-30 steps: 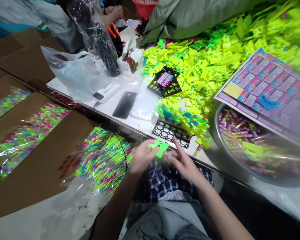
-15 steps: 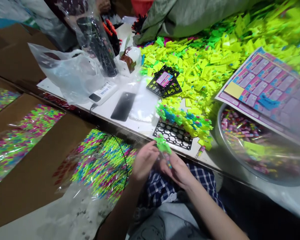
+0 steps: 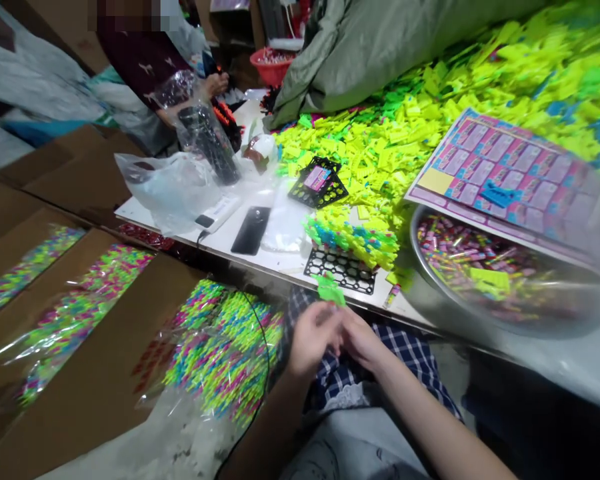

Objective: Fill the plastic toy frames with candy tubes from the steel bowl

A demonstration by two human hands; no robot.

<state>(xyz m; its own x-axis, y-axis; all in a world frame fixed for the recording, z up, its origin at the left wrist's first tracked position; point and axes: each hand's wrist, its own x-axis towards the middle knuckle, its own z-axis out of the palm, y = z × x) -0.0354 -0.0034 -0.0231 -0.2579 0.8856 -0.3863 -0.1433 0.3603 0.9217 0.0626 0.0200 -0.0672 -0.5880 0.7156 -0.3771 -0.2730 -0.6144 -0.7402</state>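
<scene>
Over my lap, at the table's front edge, both hands meet around the lower end of a bright green plastic piece. My right hand is closed on it, and its upper part sticks out above the fingers. My left hand is closed against the same lower end, its fingertips pressed in beside the right ones. What lies between the fingers is hidden. Just beyond, a black perforated rack carries rows of upright green, yellow and blue pieces. A small candy-coloured tube lies right of the rack.
Yellow-green plastic parts are heaped behind. A metal basin of small tubes stands right, under a printed sheet. A phone and plastic bag lie left, above bagged colourful sticks. A co-worker's hand shows at the back.
My left hand has moved right and closed in against my right hand, covering the tube visible earlier below the green piece. The camera view has shifted, showing more of the back.
</scene>
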